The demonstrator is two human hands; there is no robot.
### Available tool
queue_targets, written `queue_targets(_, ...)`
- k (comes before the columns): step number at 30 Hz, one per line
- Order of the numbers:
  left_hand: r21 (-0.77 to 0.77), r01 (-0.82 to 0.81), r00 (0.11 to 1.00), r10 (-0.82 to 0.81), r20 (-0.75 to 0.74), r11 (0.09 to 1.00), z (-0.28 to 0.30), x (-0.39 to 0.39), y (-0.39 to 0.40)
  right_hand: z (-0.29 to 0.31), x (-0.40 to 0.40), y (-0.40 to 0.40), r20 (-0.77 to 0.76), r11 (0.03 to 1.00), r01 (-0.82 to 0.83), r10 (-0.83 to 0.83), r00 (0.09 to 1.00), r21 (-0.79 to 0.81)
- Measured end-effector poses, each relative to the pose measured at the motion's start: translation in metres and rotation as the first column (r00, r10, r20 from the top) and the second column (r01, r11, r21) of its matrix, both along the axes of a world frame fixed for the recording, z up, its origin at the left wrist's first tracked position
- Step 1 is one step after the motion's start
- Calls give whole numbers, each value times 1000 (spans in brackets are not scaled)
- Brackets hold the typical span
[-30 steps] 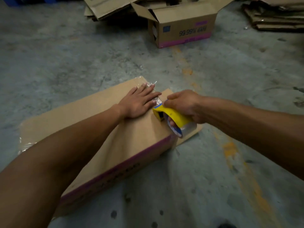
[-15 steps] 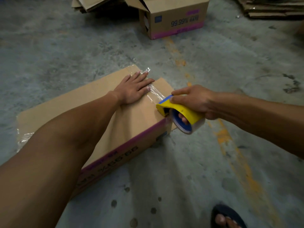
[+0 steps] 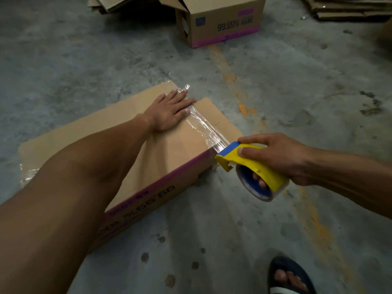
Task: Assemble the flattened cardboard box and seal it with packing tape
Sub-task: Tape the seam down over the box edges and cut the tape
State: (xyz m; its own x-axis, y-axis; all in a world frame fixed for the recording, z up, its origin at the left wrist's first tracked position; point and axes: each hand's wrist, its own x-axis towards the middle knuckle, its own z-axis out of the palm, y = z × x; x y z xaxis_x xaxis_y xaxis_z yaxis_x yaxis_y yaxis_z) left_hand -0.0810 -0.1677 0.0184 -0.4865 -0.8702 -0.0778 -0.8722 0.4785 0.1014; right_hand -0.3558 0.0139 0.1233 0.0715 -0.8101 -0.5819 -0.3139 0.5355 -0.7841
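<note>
A brown cardboard box (image 3: pixel 169 153) lies on the grey concrete floor (image 3: pixel 275 98), with a pink stripe and dark print along its near side. The left hand (image 3: pixel 167 112) lies flat on top of the box, near the far end, with the fingers spread a little and pressed down on the end of a strip of clear tape (image 3: pixel 203 126). The shiny, wrinkled tape runs from under those fingers across the top of the box to its near right corner. There it meets the tape holder (image 3: pixel 250 168), which is yellow with a blue front. The front of the holder sits right at the corner edge of the box. The right hand (image 3: pixel 280 158) is closed around the holder, thumb on the side, first finger stretched along the top, other fingers hooked through the blue middle of the tape roll (image 3: pixel 257 186). The roll hangs just past the box, over the floor.

More clear tape shows, crumpled, at the far left end of the box. Farther back stands an open box (image 3: pixel 224 20) with the same pink stripe. Flat cardboard sheets (image 3: pixel 347 9) lie in piles beside it. Orange paint marks (image 3: pixel 229 73) run along the floor. A foot in a dark sandal (image 3: pixel 290 276) is at the bottom right
</note>
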Motion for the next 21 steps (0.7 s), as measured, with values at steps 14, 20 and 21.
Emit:
queue_targets(14, -218, 86, 957, -141, -253, 972, 16, -30, 60, -119, 2, 10, -595, 917, -346, 392, 702, 197)
queue_targets(20, -227, 242, 938, -287, -193, 943, 6, -49, 91, -101, -20, -42, -698, 943, -330, 269, 664, 49)
queue_targets(21, -233, 238, 942, -282, -181, 943, 7, -51, 90, -101, -22, -51, -708, 946, -323, 246, 662, 28)
